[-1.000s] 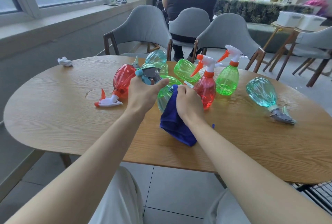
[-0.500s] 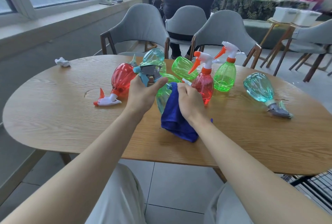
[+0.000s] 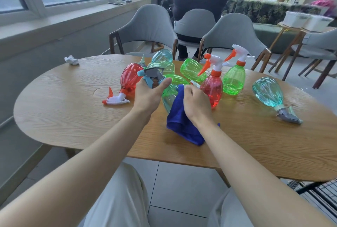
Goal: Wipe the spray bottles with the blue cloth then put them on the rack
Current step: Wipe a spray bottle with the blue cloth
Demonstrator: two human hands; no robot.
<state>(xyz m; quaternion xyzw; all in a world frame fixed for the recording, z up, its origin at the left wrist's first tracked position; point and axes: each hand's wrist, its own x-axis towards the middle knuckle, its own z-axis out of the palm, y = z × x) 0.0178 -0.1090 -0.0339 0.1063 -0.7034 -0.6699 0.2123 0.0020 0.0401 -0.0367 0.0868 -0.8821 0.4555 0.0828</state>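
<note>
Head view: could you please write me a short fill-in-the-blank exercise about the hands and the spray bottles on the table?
1. The left hand grips a sprayer head; the right hand holds a ____ cloth against that bottle.
2. The standing bottle right of the upright red bottle is coloured ____.
3. The teal bottle at far right lies on its ____.
Missing words: blue; green; side.

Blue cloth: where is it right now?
Head view, centre of the wooden table: the blue cloth is held by the right hand against the translucent bottle the left hand grips.
</note>
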